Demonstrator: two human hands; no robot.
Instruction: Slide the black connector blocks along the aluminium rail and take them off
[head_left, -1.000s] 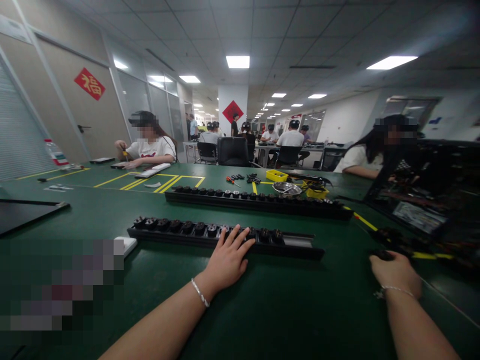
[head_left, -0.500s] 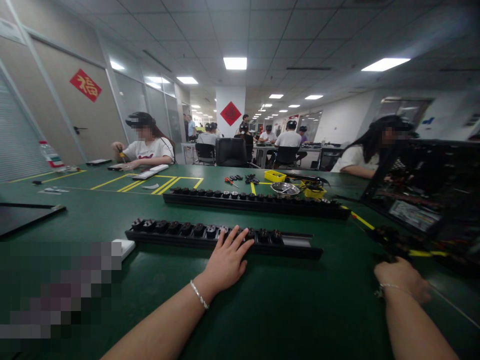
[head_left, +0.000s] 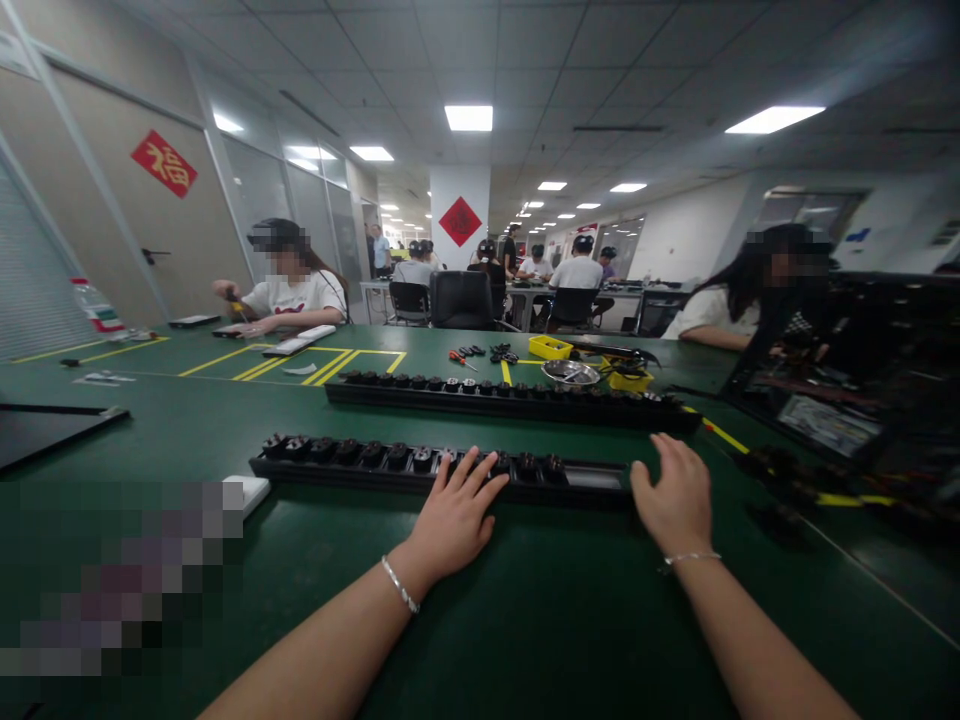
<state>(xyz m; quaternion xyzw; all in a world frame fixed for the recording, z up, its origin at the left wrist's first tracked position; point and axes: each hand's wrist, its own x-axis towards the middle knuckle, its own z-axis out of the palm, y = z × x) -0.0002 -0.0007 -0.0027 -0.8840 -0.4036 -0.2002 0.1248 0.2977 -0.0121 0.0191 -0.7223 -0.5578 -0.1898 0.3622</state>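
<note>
Across the lower frame, broad green tabletop; mid-frame, long black channel-shaped strip, touched by spread, ungripping left hand; right of centre, at strip's end, contact unclear, loosely parted right hand; and along the strip, round black fittings!

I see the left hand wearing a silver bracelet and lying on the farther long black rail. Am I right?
Not quite: the head view shows the left hand on the nearer long black rail, not the farther rail. It does wear a silver bracelet.
</note>
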